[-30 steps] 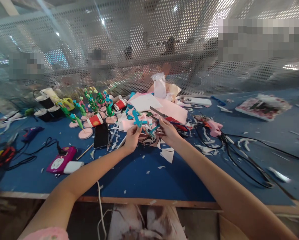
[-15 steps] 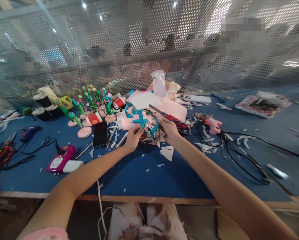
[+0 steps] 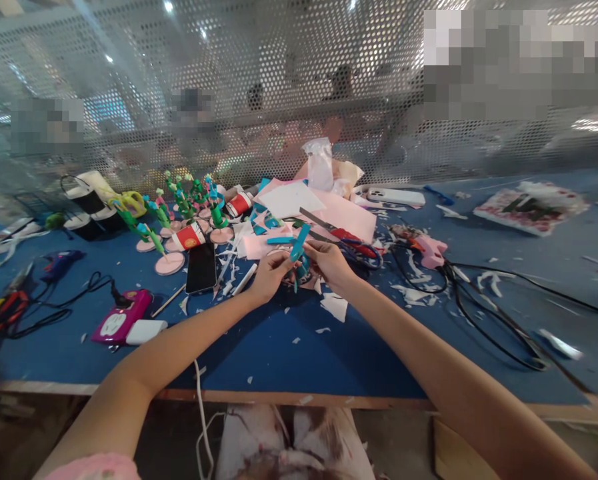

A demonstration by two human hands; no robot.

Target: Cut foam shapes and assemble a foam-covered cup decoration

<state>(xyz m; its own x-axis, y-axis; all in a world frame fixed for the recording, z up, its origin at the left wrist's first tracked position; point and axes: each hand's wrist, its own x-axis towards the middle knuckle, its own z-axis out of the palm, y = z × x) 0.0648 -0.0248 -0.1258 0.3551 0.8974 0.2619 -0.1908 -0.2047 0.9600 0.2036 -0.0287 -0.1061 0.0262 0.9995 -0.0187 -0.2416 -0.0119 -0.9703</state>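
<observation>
My left hand [image 3: 269, 272] and my right hand [image 3: 329, 262] meet over the middle of the blue table [image 3: 289, 347], both pinched on a small teal foam piece [image 3: 299, 245] held just above a heap of pink and white sheets [image 3: 323, 213] and paper scraps. Red-handled scissors [image 3: 346, 237] lie on the pink sheet right behind my right hand. More teal offcuts sit on the heap to the left of the held piece.
Small green and teal figures on pink round bases [image 3: 171, 263] stand at the left with red cups [image 3: 193, 237]. A black phone [image 3: 201, 268], a pink power strip [image 3: 121, 319], glue guns [image 3: 429, 250] with black cables [image 3: 489, 313] and a perforated metal screen [image 3: 299, 100] surround the spot.
Both hands have drawn closer together. The teal piece has been turned and now stands between the fingertips of both hands instead of in the left hand alone.
</observation>
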